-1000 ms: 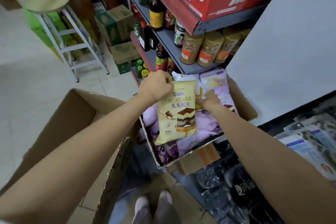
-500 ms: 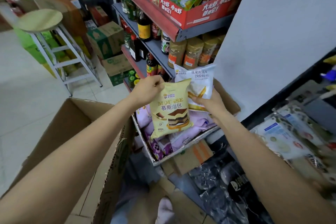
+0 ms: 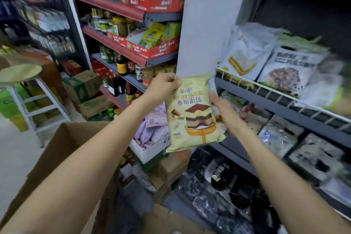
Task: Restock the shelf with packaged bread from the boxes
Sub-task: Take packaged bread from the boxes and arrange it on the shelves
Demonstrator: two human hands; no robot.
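Note:
A yellow mousse bread package (image 3: 191,118) hangs upright in front of me, my left hand (image 3: 163,87) gripping its top left corner. To the right of it is my right hand (image 3: 228,114), fingers stretched out against the package's right edge; I see nothing held in it. Below and behind the package, an open box (image 3: 152,153) holds several purple bread packs (image 3: 152,125). The bread shelf (image 3: 275,108) is on the right, with a white wire rail (image 3: 247,83) and white bread bags (image 3: 248,51) on its upper level.
A big empty cardboard box (image 3: 62,150) stands at lower left under my left arm. Black-wrapped packs (image 3: 228,186) lie on the bottom shelf level. A white pillar (image 3: 205,24) separates the bread shelf from shelves of bottles and jars. A stool (image 3: 20,74) stands at far left.
My view has swung up and right toward the bread shelf. The yellow package has risen with my left hand. The white package my right hand held is no longer visible.

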